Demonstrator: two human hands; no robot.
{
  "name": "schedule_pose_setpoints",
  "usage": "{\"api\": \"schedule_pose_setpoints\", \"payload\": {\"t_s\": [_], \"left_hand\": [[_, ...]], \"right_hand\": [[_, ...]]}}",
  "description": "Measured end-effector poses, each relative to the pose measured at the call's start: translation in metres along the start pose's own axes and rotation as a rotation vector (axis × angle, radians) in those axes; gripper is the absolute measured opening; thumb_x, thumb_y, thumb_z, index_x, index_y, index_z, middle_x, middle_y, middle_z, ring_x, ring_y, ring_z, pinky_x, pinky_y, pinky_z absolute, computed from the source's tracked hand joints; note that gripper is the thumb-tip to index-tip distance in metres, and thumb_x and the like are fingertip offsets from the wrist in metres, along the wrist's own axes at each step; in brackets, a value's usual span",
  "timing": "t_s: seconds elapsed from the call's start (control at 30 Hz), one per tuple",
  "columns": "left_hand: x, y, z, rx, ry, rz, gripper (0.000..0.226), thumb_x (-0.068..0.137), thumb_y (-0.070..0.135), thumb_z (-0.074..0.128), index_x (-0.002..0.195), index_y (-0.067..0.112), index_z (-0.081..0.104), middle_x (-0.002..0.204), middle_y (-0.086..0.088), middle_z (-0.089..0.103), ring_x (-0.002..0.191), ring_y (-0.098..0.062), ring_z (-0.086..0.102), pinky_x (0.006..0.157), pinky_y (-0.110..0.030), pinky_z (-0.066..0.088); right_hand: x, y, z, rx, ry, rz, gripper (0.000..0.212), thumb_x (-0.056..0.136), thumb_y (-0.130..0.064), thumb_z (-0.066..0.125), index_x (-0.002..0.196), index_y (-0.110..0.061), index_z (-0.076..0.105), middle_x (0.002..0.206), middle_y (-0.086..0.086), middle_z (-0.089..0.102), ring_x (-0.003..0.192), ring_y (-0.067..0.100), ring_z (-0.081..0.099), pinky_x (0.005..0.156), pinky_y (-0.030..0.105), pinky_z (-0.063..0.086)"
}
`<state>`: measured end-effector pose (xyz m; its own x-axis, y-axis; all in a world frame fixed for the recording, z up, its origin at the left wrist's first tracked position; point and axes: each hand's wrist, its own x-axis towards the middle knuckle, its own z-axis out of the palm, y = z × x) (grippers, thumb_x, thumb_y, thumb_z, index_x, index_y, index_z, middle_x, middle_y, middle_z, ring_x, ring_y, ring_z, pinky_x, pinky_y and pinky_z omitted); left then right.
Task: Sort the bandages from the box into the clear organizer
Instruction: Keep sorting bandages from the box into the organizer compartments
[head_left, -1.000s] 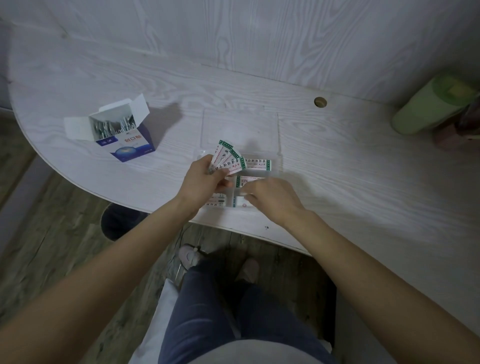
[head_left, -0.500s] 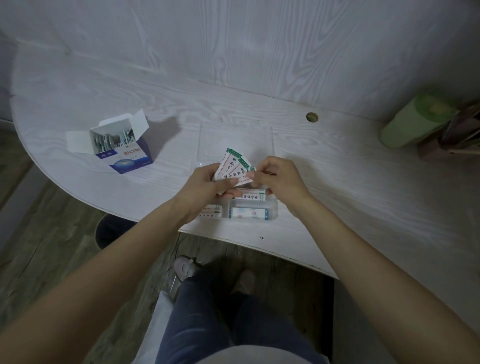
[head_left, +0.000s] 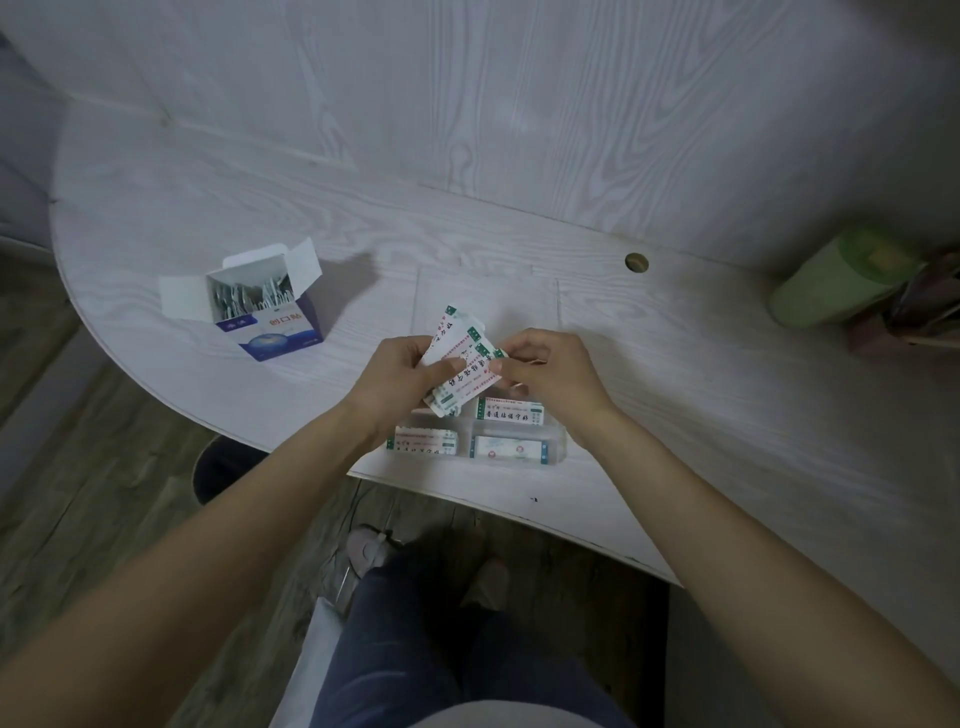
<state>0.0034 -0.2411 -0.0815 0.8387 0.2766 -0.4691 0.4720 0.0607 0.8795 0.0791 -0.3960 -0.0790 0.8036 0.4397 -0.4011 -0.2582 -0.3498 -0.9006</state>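
A pale wood-grain table (head_left: 727, 415) meets a matching wall (head_left: 519, 104) above a dim plank floor (head_left: 78, 519).

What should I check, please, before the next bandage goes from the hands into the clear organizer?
1. Left hand holds the fanned bandages: ok.
2. Right hand has a pinch grip on the front bandage: ok.
3. Only one bandage pinched: cannot tell.
4. Clear organizer lies below the hands, within reach: ok.
5. A free compartment remains: cannot tell, the hands hide part of it.
6. Box open, more bandages inside: ok.
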Motion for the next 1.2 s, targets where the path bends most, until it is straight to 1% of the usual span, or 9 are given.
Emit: {"api": "schedule_pose_setpoints", "payload": {"t_s": [0.17, 0.33, 0.43, 0.63, 0.7, 0.8, 0.9, 1.03, 1.2], "left_hand": [[0.001, 0.000, -0.005, 0.017, 0.059, 0.033, 0.022, 0.085, 0.003, 0.066, 0.105, 0.010, 0.064, 0.094, -0.004, 0.069, 0.076, -0.017, 0.067, 0.057, -0.022, 0.056], [0.002, 0.001, -0.012, -0.034, 0.082, 0.035, 0.022, 0.082, 0.003, 0.069, 0.102, 0.012, 0.064, 0.094, -0.001, 0.070, 0.078, -0.017, 0.069, 0.057, -0.023, 0.056], [0.003, 0.001, -0.016, -0.069, 0.071, 0.016, 0.014, 0.087, 0.010, 0.065, 0.100, 0.014, 0.065, 0.097, -0.006, 0.071, 0.083, -0.021, 0.070, 0.063, -0.029, 0.059], [0.008, -0.003, -0.031, -0.046, 0.189, 0.009, 0.010, 0.091, 0.009, 0.061, 0.099, 0.014, 0.063, 0.108, -0.007, 0.066, 0.095, -0.025, 0.065, 0.080, -0.040, 0.056], [0.010, -0.004, -0.040, -0.049, 0.256, 0.022, 0.008, 0.092, 0.007, 0.058, 0.093, 0.015, 0.061, 0.099, -0.007, 0.066, 0.086, -0.023, 0.068, 0.078, -0.039, 0.058], [0.009, -0.004, -0.051, -0.087, 0.272, 0.065, 0.009, 0.095, 0.001, 0.050, 0.100, 0.006, 0.056, 0.085, -0.007, 0.063, 0.055, -0.007, 0.064, 0.057, -0.022, 0.054], [0.010, -0.004, -0.064, -0.094, 0.266, 0.067, 0.014, 0.095, -0.002, 0.047, 0.093, 0.009, 0.055, 0.081, -0.005, 0.061, 0.050, -0.007, 0.061, 0.052, -0.020, 0.049], [0.017, -0.007, -0.076, -0.037, 0.252, 0.055, 0.014, 0.094, 0.000, 0.049, 0.087, 0.010, 0.055, 0.084, -0.008, 0.060, 0.063, -0.021, 0.061, 0.057, -0.028, 0.049], [0.024, -0.008, -0.084, -0.001, 0.211, 0.033, 0.015, 0.094, -0.001, 0.050, 0.083, 0.008, 0.055, 0.083, -0.009, 0.060, 0.061, -0.021, 0.059, 0.046, -0.018, 0.043]], "right_hand": [[0.000, -0.003, 0.008, 0.061, 0.001, 0.070, 0.006, 0.086, -0.002, 0.066, 0.085, -0.001, 0.060, 0.086, 0.012, 0.072, 0.056, 0.010, 0.067, 0.054, 0.017, 0.052], [0.000, -0.006, 0.015, 0.062, -0.009, 0.062, 0.019, 0.086, 0.000, 0.065, 0.074, -0.006, 0.052, 0.081, 0.011, 0.071, 0.053, 0.010, 0.067, 0.051, 0.017, 0.050], [0.001, -0.009, 0.017, 0.063, -0.006, 0.063, 0.020, 0.086, 0.001, 0.066, 0.077, -0.005, 0.049, 0.083, 0.013, 0.070, 0.052, 0.011, 0.066, 0.050, 0.017, 0.049], [0.007, -0.009, 0.015, 0.155, -0.021, 0.081, 0.021, 0.087, 0.001, 0.063, 0.105, -0.009, 0.067, 0.093, 0.015, 0.068, 0.062, 0.014, 0.065, 0.075, 0.034, 0.060], [0.011, -0.008, 0.017, 0.134, -0.007, 0.103, 0.018, 0.088, -0.001, 0.062, 0.099, -0.013, 0.070, 0.093, 0.012, 0.069, 0.067, 0.016, 0.065, 0.077, 0.039, 0.059], [0.019, -0.008, 0.025, 0.082, 0.074, 0.158, 0.012, 0.088, -0.003, 0.063, 0.084, -0.015, 0.066, 0.087, 0.005, 0.066, 0.066, 0.014, 0.065, 0.066, 0.034, 0.059], [0.033, -0.005, 0.036, -0.028, 0.167, 0.169, 0.014, 0.087, -0.006, 0.065, 0.078, -0.016, 0.061, 0.086, 0.005, 0.067, 0.062, 0.013, 0.065, 0.051, 0.025, 0.048], [0.048, 0.003, 0.052, -0.250, 0.232, 0.159, 0.007, 0.088, -0.014, 0.065, 0.082, -0.019, 0.063, 0.094, 0.004, 0.069, 0.071, 0.019, 0.066, 0.061, 0.026, 0.049], [0.056, 0.005, 0.072, -0.762, 0.203, 0.147, 0.013, 0.091, -0.019, 0.060, 0.094, -0.019, 0.072, 0.096, -0.002, 0.071, 0.086, 0.019, 0.066, 0.066, 0.024, 0.044]]}}
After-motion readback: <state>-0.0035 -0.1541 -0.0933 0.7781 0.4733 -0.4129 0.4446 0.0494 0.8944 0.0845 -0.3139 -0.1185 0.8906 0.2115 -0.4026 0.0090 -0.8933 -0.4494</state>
